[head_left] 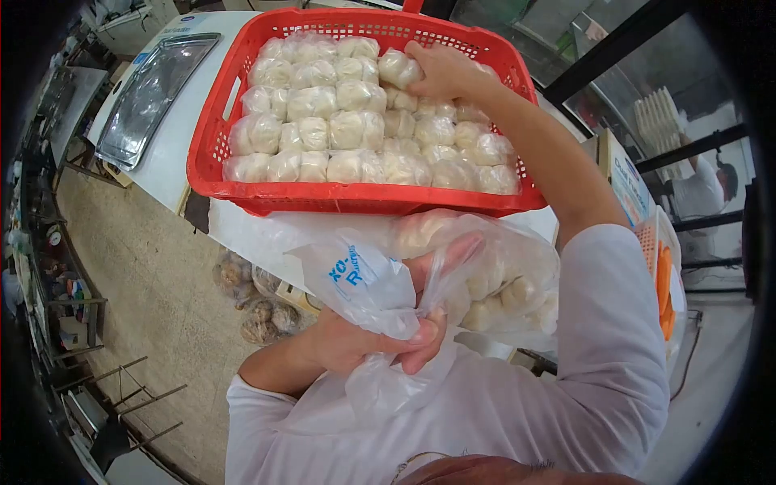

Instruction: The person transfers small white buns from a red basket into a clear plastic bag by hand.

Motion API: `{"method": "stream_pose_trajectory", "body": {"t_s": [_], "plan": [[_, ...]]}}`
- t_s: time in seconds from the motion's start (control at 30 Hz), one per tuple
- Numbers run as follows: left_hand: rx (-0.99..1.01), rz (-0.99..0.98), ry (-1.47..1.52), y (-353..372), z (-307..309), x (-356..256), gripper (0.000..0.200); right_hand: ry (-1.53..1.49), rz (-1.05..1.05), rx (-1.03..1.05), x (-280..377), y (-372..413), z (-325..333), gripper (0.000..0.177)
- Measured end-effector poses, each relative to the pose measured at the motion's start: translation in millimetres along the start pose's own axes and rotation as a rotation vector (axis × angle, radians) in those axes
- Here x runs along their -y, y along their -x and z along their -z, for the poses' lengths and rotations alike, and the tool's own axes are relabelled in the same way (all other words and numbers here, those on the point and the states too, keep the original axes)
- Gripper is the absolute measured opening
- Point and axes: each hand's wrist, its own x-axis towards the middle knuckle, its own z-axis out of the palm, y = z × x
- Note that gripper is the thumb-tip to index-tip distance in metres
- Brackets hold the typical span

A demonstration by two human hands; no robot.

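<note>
Wrapped packet (396, 71) of white buns, in the right hand at the basket's far side.

Right hand (446, 71): fingers part-curled about the packet, some hidden; left hand (356, 339): fingers closed on the bunched neck of a printed plastic bag (356, 283), white rounds in its body. The step seems to be handling packets one by one; lifting this one would call for a firm hold, clear of snug neighbouring packets and the red basket (364, 194)'s near rim. Left on the counter (255, 234), a tray (153, 101); brown bundles (271, 319) below.
</note>
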Motion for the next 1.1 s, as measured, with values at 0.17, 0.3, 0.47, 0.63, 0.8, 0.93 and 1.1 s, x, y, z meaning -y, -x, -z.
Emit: {"method": "stream_pose_trajectory", "body": {"t_s": [0.17, 0.3, 0.47, 0.63, 0.8, 0.93, 1.1], "plan": [[-0.06, 0.017, 0.036, 0, 2, -2, 0.083, 0.063, -0.013, -0.226, 13, 31, -22, 0.079], [-0.099, -0.017, 0.027, -3, -4, -2, 0.084, -0.165, -0.089, -0.113, 13, 24, -20, 0.077], [-0.107, -0.05, 0.02, 2, 0, 3, 0.077, -0.356, -0.095, -0.192, -16, 27, -9, 0.063], [-0.172, -0.092, 0.06, -6, -22, 4, 0.067, -1.465, -0.107, -0.174, 29, 151, 149, 0.064], [-0.078, -0.273, 0.128, -18, -30, 15, 0.063, -1.686, -0.021, -0.077, 68, 298, 174, 0.064], [-0.035, -0.235, 0.055, -8, -45, 10, 0.066, -1.499, -0.03, -0.367, 131, 350, 100, 0.068], [0.007, -0.288, 0.011, -4, -51, 12, 0.063, -0.478, 0.001, 0.057, 149, 387, 25, 0.069]]}}
